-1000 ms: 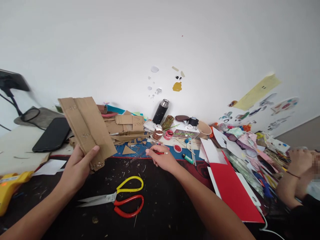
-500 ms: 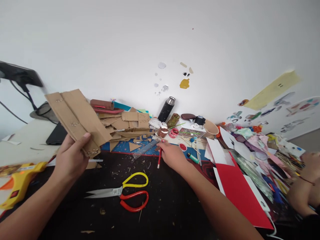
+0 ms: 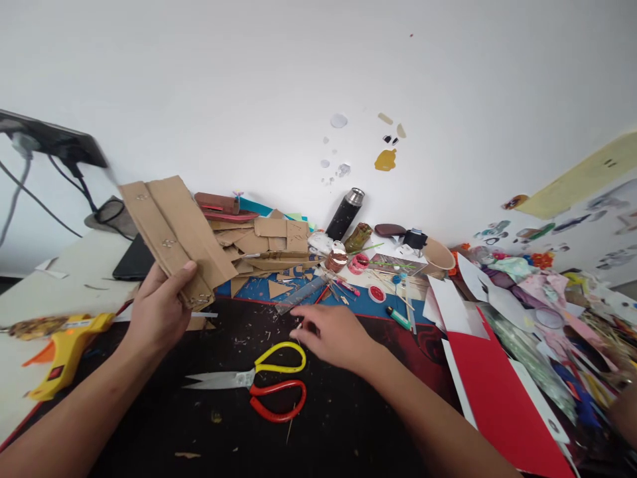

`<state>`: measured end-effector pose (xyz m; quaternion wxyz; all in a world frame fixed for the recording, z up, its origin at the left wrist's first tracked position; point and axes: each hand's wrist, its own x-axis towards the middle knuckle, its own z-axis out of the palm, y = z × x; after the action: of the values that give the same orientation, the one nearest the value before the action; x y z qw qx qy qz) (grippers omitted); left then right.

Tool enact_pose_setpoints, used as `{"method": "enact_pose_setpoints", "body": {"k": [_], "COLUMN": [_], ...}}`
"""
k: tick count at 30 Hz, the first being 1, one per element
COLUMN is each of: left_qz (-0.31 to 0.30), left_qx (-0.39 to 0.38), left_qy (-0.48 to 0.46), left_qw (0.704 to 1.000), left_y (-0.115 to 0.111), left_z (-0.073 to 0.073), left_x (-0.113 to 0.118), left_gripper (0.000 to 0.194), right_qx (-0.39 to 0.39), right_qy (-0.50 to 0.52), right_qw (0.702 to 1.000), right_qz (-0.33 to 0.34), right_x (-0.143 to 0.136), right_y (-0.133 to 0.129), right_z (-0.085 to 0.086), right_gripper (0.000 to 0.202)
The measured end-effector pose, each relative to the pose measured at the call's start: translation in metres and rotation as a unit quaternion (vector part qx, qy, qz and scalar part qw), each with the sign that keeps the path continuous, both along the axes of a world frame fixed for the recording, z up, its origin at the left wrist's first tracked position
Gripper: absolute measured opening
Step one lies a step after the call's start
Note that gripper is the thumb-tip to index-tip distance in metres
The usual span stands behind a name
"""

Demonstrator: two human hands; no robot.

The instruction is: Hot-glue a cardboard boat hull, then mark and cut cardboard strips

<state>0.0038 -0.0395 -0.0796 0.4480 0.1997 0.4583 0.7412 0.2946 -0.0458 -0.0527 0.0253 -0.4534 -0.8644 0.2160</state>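
My left hand (image 3: 162, 309) is closed around a stack of folded brown cardboard (image 3: 182, 236), thumb across its front. The cardboard is tilted above the left part of the dark desk mat, and pencil-like scribbles mark its strips. My right hand (image 3: 331, 335) hangs just beyond the scissors (image 3: 251, 380), its fingers bent and apart with nothing clearly held in them. Those scissors lie on the mat with blades to the left, one handle yellow and one red. A red pencil (image 3: 322, 295) rests by a clear ruler (image 3: 301, 295), behind my right fingers.
A yellow glue gun (image 3: 67, 355) lies at the left. Cardboard scraps (image 3: 281, 232), a black flask (image 3: 346, 214) and open paint jars (image 3: 358, 264) line the wall. Red paper (image 3: 517, 385) is at the right, beside craft clutter and part of another person's arm (image 3: 624, 405).
My right hand has let go of the red pencil and come back toward the scissors. The left hand still holds the cardboard. The view has shifted slightly left.
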Motion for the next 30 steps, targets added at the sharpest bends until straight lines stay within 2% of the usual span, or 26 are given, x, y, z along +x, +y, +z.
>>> {"method": "enact_pose_setpoints", "body": {"k": [4,9,12,17,21,24,26,28,30], "left_qz": [-0.011,-0.033,-0.048,-0.042,-0.036,-0.036,-0.034,-0.032,-0.028], "left_qx": [-0.015,-0.013,-0.005,0.007,0.004,0.006,0.007,0.006,0.004], "left_qy": [0.004,0.004,-0.002,0.001,0.001,-0.004,-0.006,-0.005,-0.002], "left_qw": [1.000,0.999,0.999,0.999,0.999,0.999,0.999,0.999,1.000], "left_y": [-0.001,-0.001,0.000,0.003,0.004,0.004,0.004,0.004,0.004], "left_z": [-0.002,-0.008,-0.013,-0.020,-0.022,-0.021,-0.020,-0.020,-0.019], "left_x": [0.003,0.005,0.004,0.002,0.001,0.000,0.000,0.000,0.000], "left_gripper": [0.049,0.063,0.067,0.063,0.070,0.073,0.073,0.071,0.069], "right_qx": [0.002,-0.015,-0.012,-0.018,-0.055,-0.110,-0.169,-0.248,-0.358], "right_qy": [-0.056,-0.078,-0.101,-0.098,-0.076,0.008,0.053,0.102,0.177], "right_qw": [0.992,0.980,0.976,0.978,0.985,0.990,0.984,0.963,0.913], "right_qz": [0.113,0.183,0.192,0.186,0.143,0.085,0.031,-0.032,-0.087], "right_x": [-0.008,-0.020,-0.025,-0.027,-0.025,-0.018,-0.011,-0.003,0.003], "right_y": [-0.021,-0.039,-0.046,-0.052,-0.054,-0.056,-0.056,-0.056,-0.056], "right_z": [-0.004,-0.004,-0.005,-0.012,-0.015,-0.014,-0.015,-0.019,-0.029], "right_gripper": [0.049,0.052,0.048,0.047,0.052,0.054,0.053,0.058,0.066]}}
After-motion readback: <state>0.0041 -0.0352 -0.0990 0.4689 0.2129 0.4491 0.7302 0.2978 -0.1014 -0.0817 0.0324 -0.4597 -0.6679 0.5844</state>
